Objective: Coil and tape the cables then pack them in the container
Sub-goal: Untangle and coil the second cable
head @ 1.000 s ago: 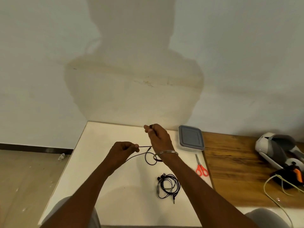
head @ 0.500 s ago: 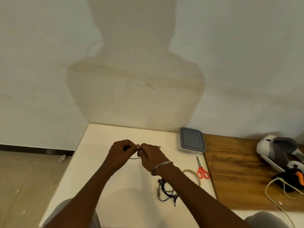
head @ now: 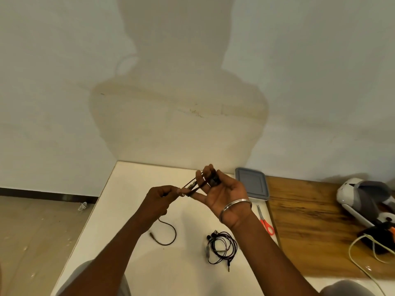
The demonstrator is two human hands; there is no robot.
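My right hand (head: 222,189) is turned palm up above the white table (head: 132,189), with a thin black cable (head: 196,184) looped around its fingers. My left hand (head: 159,199) pinches the same cable just left of it, and the cable's free end (head: 165,237) hangs down in a curve onto the table. A second black earphone cable (head: 222,247) lies in a loose coil near my right forearm. The grey-lidded container (head: 252,184) stands shut behind my right hand at the wall.
Red-handled scissors (head: 266,223) lie at the white table's right edge. A wooden tabletop (head: 310,227) to the right carries a white and grey headset (head: 367,199), a black and orange device (head: 382,233) and a pale yellow cord (head: 363,257). The floor (head: 42,231) lies to the left.
My right hand has rolled palm up and lifted away from the left, drawing the cable into loops around its fingers. The cable's loose end now trails on the table.
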